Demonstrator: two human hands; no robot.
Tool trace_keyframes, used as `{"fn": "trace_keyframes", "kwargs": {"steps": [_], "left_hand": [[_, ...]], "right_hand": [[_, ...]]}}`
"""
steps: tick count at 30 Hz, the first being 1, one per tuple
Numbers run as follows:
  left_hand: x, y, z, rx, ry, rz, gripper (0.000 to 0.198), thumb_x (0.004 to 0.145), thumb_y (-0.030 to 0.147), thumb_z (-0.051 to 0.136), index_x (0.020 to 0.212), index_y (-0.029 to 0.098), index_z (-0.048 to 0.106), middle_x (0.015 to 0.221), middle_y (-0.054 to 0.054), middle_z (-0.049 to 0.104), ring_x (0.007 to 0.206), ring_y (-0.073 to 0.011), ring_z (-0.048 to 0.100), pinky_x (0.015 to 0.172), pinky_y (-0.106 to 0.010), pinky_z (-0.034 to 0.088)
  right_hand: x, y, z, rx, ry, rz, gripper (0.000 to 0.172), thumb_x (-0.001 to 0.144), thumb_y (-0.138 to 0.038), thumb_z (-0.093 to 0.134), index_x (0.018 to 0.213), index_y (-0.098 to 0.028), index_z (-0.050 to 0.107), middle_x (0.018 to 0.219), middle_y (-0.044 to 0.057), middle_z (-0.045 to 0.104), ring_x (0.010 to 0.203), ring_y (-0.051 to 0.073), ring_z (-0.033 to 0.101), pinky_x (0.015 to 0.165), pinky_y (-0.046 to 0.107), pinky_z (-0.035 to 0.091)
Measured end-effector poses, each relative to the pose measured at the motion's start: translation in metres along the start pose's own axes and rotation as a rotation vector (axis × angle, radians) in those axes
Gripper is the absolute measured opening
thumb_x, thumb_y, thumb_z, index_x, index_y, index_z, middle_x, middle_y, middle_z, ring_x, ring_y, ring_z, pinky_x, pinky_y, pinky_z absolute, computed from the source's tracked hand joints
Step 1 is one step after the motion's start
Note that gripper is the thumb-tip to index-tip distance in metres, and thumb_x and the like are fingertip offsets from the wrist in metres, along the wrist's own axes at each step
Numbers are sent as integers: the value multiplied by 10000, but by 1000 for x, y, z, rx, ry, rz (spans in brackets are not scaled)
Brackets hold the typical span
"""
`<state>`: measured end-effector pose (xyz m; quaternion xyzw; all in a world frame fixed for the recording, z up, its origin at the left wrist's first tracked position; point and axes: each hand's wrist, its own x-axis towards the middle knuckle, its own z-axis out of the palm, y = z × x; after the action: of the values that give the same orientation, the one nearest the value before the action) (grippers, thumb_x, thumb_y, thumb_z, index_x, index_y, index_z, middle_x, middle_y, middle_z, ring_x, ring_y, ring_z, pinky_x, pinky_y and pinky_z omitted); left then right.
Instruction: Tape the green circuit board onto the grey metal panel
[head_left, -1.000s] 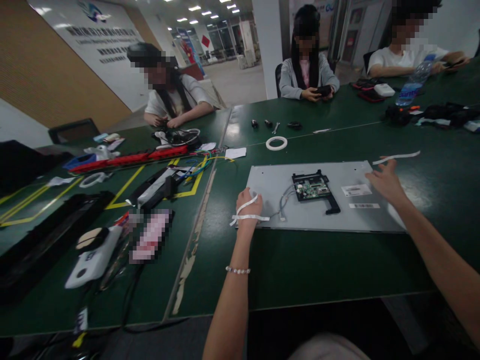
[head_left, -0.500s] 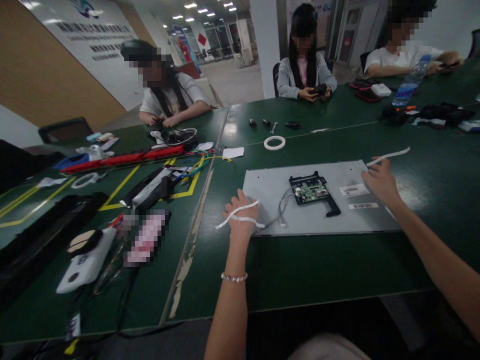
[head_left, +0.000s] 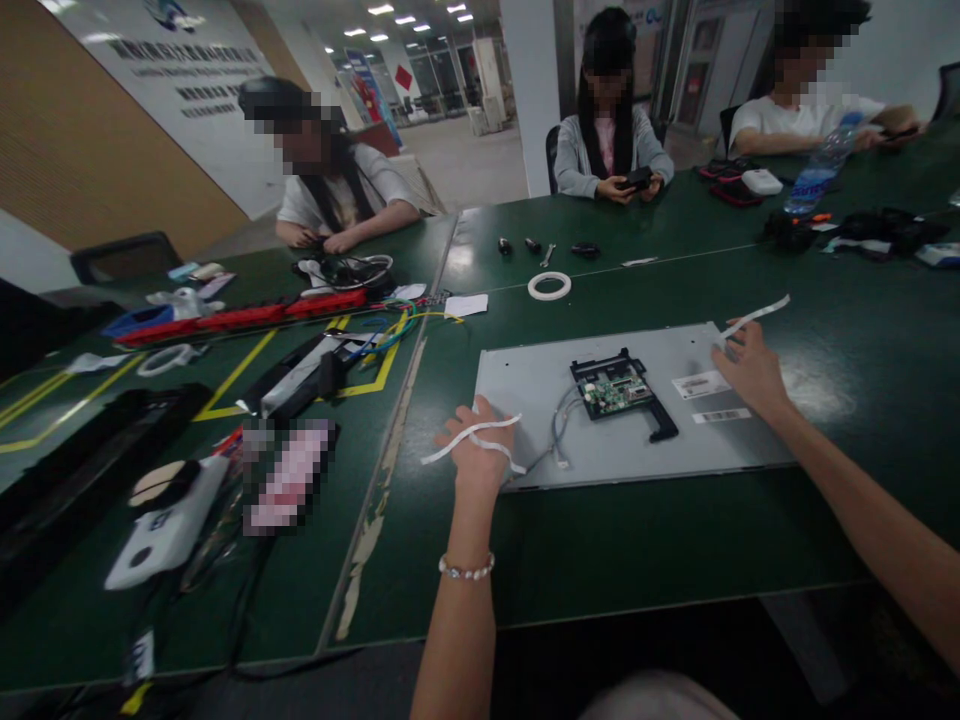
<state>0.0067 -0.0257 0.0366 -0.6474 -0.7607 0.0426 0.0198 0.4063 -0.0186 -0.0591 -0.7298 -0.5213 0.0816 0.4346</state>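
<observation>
Left hand at left edge, right hand at far right corner, holds I can't tell remotely; grey panel on green table has slid left and nearer, so I judge its position unsettled.

panel: metal by its look, smooth, satin | bracket: matt plastic | label: paper-like | tabletop: smooth, glossy | seam strip: rough, flaking | bottle: clear, glossy plastic | wrench: shiny metal
</observation>
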Motion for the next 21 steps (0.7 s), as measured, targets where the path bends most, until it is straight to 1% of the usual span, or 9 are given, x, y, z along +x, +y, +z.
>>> {"fn": "trace_keyframes", "kwargs": {"steps": [3,6,9,11,13,14,17,19,21], "left_hand": [[-3,0,-2,1,-18,12,562,879,470,479,1319,121,500,1142,-247,566,1046,-410,562,877,-586,412],[-2,-1,2,-12,-9,4,574,880,466,484,1341,125,481,1153,-247,568,1058,-414,556,901,-623,379],[2,1,7,-28,71,-31,591,888,454,479,1377,125,441,1185,-249,565,1147,-420,501,946,-654,330],[5,6,9,-59,157,-4,580,901,447,457,1389,137,424,1253,-238,540,1245,-407,422,990,-660,291],[7,13,11,-131,196,92,567,910,457,438,1396,166,411,1351,-206,487,1326,-373,344,1037,-643,260],[8,17,12,-179,185,158,567,912,468,434,1401,183,402,1397,-184,456,1353,-351,315,1059,-623,255],[9,29,19,-319,80,358,610,903,505,444,1431,214,350,1488,-130,371,1405,-297,255,1102,-558,255],[9,36,26,-375,11,466,662,885,537,464,1450,228,313,1524,-110,321,1429,-288,213,1115,-561,232],[9,42,32,-401,-30,551,714,857,565,496,1460,243,288,1545,-99,282,1442,-292,180,1119,-581,204]], "right_hand": [[1,1,1,-15,-11,-14,585,778,-347,572,1323,-204,413,1250,130,579,1096,266,602,939,445,475],[1,1,1,-45,-22,-21,583,778,-334,575,1323,-204,415,1250,133,577,1078,271,607,924,451,482],[1,-1,0,-67,-32,-39,587,775,-323,578,1325,-206,411,1251,133,573,1070,276,608,913,459,484],[1,-2,-1,-79,-31,-51,590,771,-314,578,1326,-208,408,1258,132,567,1071,276,606,910,457,484],[2,-2,-1,-99,-30,-59,585,767,-302,577,1320,-204,413,1255,134,566,1065,276,607,904,450,485],[2,-1,-1,-111,-29,-64,580,768,-296,574,1318,-200,415,1249,135,569,1063,275,607,901,445,486],[2,1,0,-142,-29,-82,565,776,-292,558,1314,-191,418,1228,133,579,1067,278,601,890,434,488],[2,1,0,-159,-33,-87,561,781,-295,551,1316,-190,417,1218,132,583,1067,282,600,883,433,490],[2,2,1,-179,-38,-82,561,781,-300,550,1314,-187,420,1205,135,587,1064,288,599,880,437,488]]}}
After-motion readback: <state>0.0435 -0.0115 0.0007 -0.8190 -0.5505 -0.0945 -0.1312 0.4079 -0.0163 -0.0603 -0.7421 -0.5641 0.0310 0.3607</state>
